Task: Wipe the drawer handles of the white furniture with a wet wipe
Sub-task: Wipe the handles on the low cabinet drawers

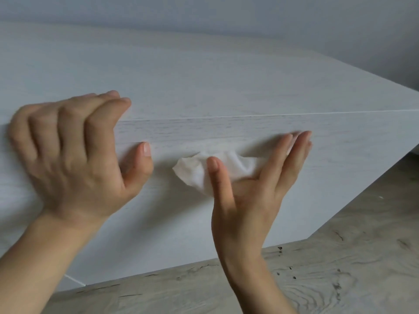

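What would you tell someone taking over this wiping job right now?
Left hand: holds the top front edge of the white furniture, fingers curled onto the top, thumb on the front.
Right hand: fingers straight, pressing the wet wipe against the front panel, just below the top edge.
Done: the wipe is in contact with the front. No handle shows plainly; it may be hidden behind the wipe.
Left: finish this spot, then find the other handles, none of which are in view.
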The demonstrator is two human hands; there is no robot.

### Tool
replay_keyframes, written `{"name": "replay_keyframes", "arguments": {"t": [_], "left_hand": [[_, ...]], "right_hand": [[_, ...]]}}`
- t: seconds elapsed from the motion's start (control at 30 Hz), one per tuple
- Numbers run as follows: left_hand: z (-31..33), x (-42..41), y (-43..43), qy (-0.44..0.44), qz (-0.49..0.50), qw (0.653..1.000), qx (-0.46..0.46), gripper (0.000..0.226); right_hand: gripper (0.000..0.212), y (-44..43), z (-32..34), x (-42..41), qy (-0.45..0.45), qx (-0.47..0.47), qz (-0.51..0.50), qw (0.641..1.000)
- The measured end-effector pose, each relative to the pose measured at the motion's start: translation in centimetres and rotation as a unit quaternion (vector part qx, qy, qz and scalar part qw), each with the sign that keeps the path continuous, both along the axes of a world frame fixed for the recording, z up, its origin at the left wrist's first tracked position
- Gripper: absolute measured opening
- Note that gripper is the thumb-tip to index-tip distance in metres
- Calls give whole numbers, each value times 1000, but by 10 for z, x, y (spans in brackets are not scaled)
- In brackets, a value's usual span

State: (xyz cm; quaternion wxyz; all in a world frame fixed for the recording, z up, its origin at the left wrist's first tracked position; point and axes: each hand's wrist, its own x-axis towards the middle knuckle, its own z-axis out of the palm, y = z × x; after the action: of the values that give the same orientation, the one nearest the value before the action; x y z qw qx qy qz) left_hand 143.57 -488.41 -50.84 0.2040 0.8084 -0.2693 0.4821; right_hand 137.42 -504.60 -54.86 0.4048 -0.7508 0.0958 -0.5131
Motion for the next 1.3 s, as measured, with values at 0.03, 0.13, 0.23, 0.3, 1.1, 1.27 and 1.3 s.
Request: {"name": "replay_keyframes", "arguments": {"t": [0.03,0.13,0.23,0.3,1.1,1.27,1.3], "left_hand": [[-2,2,2,-29,12,999,17,41],[0,4,5,-86,19,996,24,38],[-2,4,3,-93,20,995,35,38],[-1,5,3,-89,23,995,32,38],[-6,2,-17,-166,136,976,38,42],[-6,4,-18,-176,138,974,31,38],[-6,4,-17,-175,134,975,33,38]], "right_hand": [[86,1,1,-1,-1,-10,8,1000],[81,1,-3,-3,-15,-28,13,999],[91,0,1,0,-6,-25,-6,1000],[86,1,-2,-2,-5,-42,-2,999],[100,5,2,0,-9,-41,-14,999],[97,11,8,4,-18,-7,-26,999],[95,9,6,2,-18,-23,-17,999]]}}
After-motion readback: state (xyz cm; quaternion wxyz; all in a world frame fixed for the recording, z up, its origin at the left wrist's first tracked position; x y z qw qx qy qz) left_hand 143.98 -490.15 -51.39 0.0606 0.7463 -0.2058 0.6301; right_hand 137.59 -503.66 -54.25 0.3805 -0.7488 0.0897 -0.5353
